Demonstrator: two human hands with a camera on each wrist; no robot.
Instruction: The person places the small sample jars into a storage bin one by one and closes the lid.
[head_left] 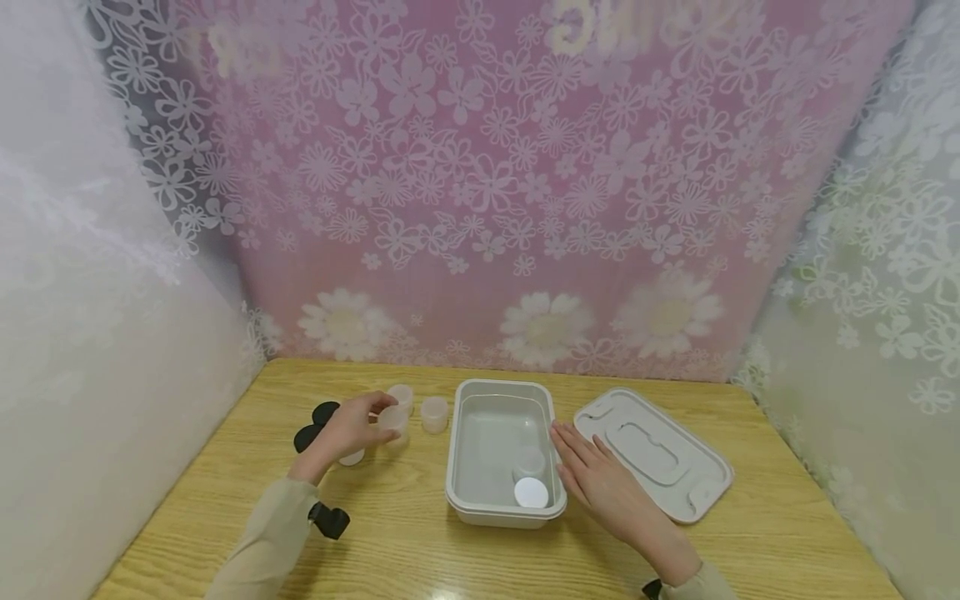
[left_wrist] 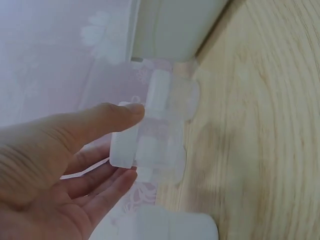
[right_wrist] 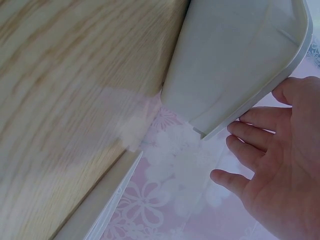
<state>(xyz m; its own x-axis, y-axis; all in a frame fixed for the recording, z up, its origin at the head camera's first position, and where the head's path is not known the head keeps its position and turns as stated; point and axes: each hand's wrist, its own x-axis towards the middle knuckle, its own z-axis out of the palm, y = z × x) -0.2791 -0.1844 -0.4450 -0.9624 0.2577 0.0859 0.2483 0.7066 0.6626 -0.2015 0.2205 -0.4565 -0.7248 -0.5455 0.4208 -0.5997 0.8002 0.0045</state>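
Thumb and fingers of my left hand (head_left: 348, 429) pinch a small clear plastic jar by its ribbed frosted cap (left_wrist: 124, 135). That jar stands upright at table level, close to two similar jars, one behind it (head_left: 401, 396) and one to its right (head_left: 434, 414). My right hand (head_left: 600, 479) lies with fingers straight against the right rim of a pale grey plastic bin (head_left: 498, 521). The right wrist view shows the fingertips (right_wrist: 235, 127) touching that rim. Inside the bin, near its front right corner, are a white-capped jar (head_left: 531, 492) and a clear round one (head_left: 529, 461).
Two black-capped jars (head_left: 326, 412) stand left of my left hand, with a white-capped one (head_left: 352, 457) partly hidden under it. The bin's grey lid (head_left: 652, 454) lies flat on the wooden table (head_left: 405, 550) at right. Flower-patterned curtains (head_left: 487, 183) enclose the table.
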